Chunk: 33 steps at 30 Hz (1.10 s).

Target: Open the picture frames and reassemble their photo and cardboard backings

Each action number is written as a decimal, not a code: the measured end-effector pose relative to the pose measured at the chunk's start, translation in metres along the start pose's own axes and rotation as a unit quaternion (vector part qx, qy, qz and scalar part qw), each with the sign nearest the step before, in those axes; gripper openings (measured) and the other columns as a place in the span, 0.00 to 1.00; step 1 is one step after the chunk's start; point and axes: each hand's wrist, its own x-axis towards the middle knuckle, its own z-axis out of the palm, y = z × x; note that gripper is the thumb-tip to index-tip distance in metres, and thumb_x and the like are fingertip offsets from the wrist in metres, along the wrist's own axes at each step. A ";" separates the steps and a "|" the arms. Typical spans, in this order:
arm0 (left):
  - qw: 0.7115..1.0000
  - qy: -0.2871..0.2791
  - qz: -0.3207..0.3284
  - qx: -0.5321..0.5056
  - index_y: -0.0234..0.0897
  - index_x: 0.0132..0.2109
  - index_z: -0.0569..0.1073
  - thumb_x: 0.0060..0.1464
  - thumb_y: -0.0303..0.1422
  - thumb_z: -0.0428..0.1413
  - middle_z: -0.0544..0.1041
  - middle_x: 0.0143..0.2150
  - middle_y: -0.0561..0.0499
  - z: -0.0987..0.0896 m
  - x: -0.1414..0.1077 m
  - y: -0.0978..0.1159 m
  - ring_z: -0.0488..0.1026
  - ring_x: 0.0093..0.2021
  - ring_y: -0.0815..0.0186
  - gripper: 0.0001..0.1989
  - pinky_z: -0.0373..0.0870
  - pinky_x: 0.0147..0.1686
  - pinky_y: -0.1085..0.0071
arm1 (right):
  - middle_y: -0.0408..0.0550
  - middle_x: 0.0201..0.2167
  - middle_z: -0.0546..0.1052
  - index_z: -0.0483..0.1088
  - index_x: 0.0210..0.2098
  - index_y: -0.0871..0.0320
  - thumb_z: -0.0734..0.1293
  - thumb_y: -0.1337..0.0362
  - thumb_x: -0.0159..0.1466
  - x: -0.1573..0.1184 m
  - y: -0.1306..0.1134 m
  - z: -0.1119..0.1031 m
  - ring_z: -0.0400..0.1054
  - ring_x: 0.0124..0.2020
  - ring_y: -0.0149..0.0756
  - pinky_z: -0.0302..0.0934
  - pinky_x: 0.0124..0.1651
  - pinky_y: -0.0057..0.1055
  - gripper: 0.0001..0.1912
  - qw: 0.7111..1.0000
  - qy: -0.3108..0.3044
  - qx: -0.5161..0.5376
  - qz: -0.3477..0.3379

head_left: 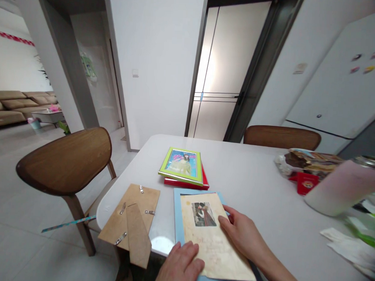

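Observation:
A yellowed sheet of paper with a small picture of figures printed on it lies tilted over a light-blue picture frame. At the sheet's right edge, my right hand grips it, thumb on top and fingers partly hidden beyond the edge. My left hand rests on the lower left of the sheet and frame, fingers stretched out. To the left, a brown backing board with metal clips and a stand leg overhangs the table's edge.
A green picture frame sits on a red frame beyond the blue one. On the white table's right are a pink-white tumbler, a red packet and crumpled tissue. Wooden chairs stand around.

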 end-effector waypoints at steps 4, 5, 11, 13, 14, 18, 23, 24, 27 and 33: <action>0.999 -0.034 -0.015 0.012 0.36 0.50 0.63 0.46 0.35 0.54 0.64 0.53 0.39 -0.007 0.008 0.002 0.58 0.54 0.52 0.22 0.54 0.52 0.53 | 0.51 0.30 0.73 0.67 0.36 0.57 0.54 0.59 0.57 -0.002 0.000 0.004 0.67 0.29 0.40 0.55 0.29 0.31 0.15 0.972 0.031 -0.230 -0.036; 0.999 -0.044 -0.021 0.014 0.36 0.50 0.63 0.46 0.34 0.54 0.65 0.53 0.39 -0.009 0.009 0.004 0.58 0.54 0.53 0.23 0.54 0.52 0.54 | 0.51 0.30 0.72 0.67 0.35 0.57 0.54 0.58 0.57 -0.003 0.000 0.006 0.67 0.29 0.41 0.55 0.28 0.31 0.15 0.963 0.032 -0.267 -0.035; 0.996 -0.019 -0.070 0.060 0.41 0.54 0.58 0.44 0.35 0.57 0.57 0.58 0.41 -0.051 -0.025 -0.007 0.52 0.57 0.53 0.29 0.53 0.53 0.54 | 0.53 0.36 0.70 0.58 0.49 0.59 0.55 0.57 0.57 -0.001 0.000 0.009 0.66 0.31 0.42 0.56 0.28 0.33 0.22 0.959 0.072 -0.273 -0.024; 0.979 0.024 -0.161 0.125 0.42 0.56 0.56 0.39 0.28 0.58 0.54 0.59 0.43 -0.071 -0.050 -0.027 0.49 0.58 0.52 0.35 0.51 0.53 0.51 | 0.55 0.40 0.68 0.53 0.54 0.61 0.55 0.58 0.57 -0.003 -0.007 0.012 0.65 0.35 0.42 0.58 0.32 0.35 0.26 0.968 0.104 -0.222 -0.053; 0.966 0.039 -0.202 0.158 0.41 0.56 0.56 0.37 0.26 0.58 0.55 0.59 0.42 -0.079 -0.062 -0.039 0.50 0.58 0.51 0.36 0.51 0.53 0.50 | 0.55 0.41 0.67 0.53 0.54 0.61 0.55 0.58 0.57 -0.006 -0.013 0.016 0.64 0.38 0.42 0.58 0.35 0.36 0.26 0.974 0.102 -0.185 -0.084; 0.923 0.089 -0.271 0.259 0.37 0.52 0.63 0.37 0.23 0.55 0.62 0.55 0.42 -0.092 -0.094 -0.084 0.57 0.55 0.51 0.30 0.58 0.51 0.54 | 0.53 0.43 0.68 0.62 0.48 0.60 0.58 0.61 0.56 -0.024 -0.059 0.045 0.62 0.43 0.38 0.56 0.46 0.34 0.20 0.975 -0.039 -0.036 -0.214; 0.912 0.162 -0.196 0.322 0.41 0.50 0.64 0.49 0.30 0.48 0.67 0.51 0.46 -0.076 -0.097 -0.092 0.65 0.49 0.58 0.18 0.67 0.44 0.61 | 0.54 0.42 0.68 0.59 0.50 0.58 0.63 0.54 0.50 -0.036 -0.111 0.093 0.61 0.43 0.43 0.55 0.46 0.39 0.30 0.969 -0.077 -0.022 -0.232; 0.908 0.175 -0.176 0.337 0.41 0.50 0.65 0.51 0.31 0.48 0.67 0.50 0.45 -0.074 -0.094 -0.087 0.65 0.49 0.57 0.17 0.68 0.43 0.60 | 0.54 0.42 0.67 0.59 0.51 0.59 0.65 0.54 0.48 -0.035 -0.116 0.098 0.61 0.43 0.43 0.55 0.45 0.39 0.32 0.971 -0.077 -0.022 -0.227; 0.899 0.203 -0.126 0.367 0.39 0.49 0.65 0.53 0.32 0.46 0.67 0.51 0.44 -0.076 -0.084 -0.068 0.63 0.51 0.56 0.16 0.68 0.43 0.60 | 0.53 0.41 0.67 0.59 0.50 0.59 0.65 0.61 0.48 -0.033 -0.119 0.097 0.61 0.42 0.40 0.56 0.45 0.35 0.30 0.973 -0.078 0.001 -0.216; 0.920 0.211 -0.015 0.330 0.36 0.49 0.65 0.54 0.32 0.46 0.67 0.50 0.45 -0.075 -0.045 -0.016 0.64 0.48 0.60 0.15 0.69 0.42 0.66 | 0.50 0.42 0.67 0.63 0.47 0.56 0.62 0.66 0.48 -0.048 -0.079 0.028 0.61 0.43 0.36 0.55 0.47 0.32 0.25 0.973 -0.093 -0.001 -0.209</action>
